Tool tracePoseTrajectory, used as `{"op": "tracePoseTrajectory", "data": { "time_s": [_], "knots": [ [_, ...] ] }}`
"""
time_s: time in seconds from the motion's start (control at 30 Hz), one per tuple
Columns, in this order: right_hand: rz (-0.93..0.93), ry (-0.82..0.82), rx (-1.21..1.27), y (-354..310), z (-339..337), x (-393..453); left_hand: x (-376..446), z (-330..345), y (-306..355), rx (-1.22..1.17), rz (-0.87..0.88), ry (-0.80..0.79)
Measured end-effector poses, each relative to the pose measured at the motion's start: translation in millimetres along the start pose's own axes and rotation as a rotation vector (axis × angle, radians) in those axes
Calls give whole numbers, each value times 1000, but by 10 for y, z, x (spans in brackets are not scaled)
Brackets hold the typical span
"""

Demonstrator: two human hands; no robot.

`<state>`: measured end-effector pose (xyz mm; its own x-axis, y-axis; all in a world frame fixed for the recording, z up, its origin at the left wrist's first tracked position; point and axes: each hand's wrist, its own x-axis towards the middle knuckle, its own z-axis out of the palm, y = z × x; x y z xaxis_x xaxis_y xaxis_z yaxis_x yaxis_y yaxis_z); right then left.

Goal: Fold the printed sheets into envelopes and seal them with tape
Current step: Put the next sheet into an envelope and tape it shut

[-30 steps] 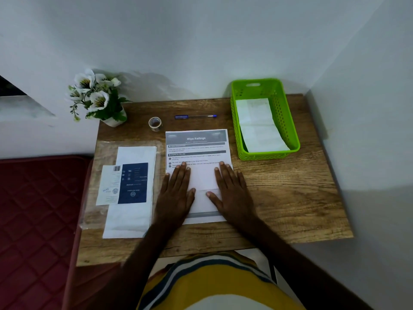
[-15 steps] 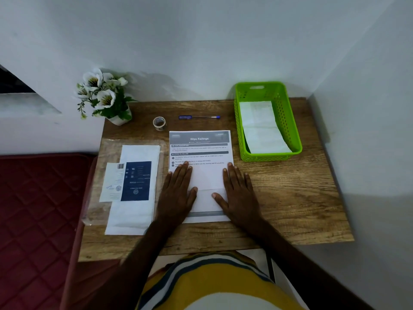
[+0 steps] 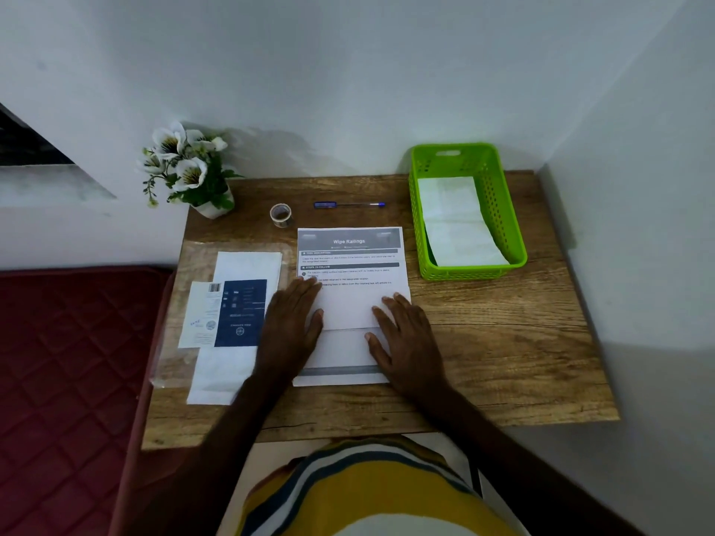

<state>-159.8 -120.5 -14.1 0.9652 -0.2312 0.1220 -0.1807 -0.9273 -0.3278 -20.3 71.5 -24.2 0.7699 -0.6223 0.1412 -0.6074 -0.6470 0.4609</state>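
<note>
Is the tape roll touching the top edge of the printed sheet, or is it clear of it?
Apart. In the head view a strip of bare wood shows between the tape roll and the top left corner of the printed sheet.

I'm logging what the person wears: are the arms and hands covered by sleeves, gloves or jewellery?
No. The left hand and right hand are bare, with no gloves, rings or watch visible. Both forearms show no sleeves. Only a yellow, white and dark striped garment appears below.
</note>
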Motion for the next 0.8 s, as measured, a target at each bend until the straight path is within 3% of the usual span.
{"op": "tracePoseTrajectory", "data": {
  "time_s": [0.1, 0.23, 0.37, 0.5, 0.63, 0.8],
  "knots": [
    [-98, 68, 92, -203, -31, -11, 88, -182, -317, 128, 51, 5],
    [-318, -132, 239, -514, -15, 16, 161, -504, -1015, 283, -11, 6],
    [-357, -244, 395, -865, 174, 38, 76, -655, -1469, 396, -15, 23],
    [-451, -274, 460, -1139, 379, 82, 15, -650, -1550, 411, -18, 47],
    [-376, -353, 451, -1311, 510, 165, -33, -687, -1550, 418, -3, 14],
    [-408, -341, 414, -1394, 583, 189, -88, -768, -1545, 380, -46, 17]
  ]
}}
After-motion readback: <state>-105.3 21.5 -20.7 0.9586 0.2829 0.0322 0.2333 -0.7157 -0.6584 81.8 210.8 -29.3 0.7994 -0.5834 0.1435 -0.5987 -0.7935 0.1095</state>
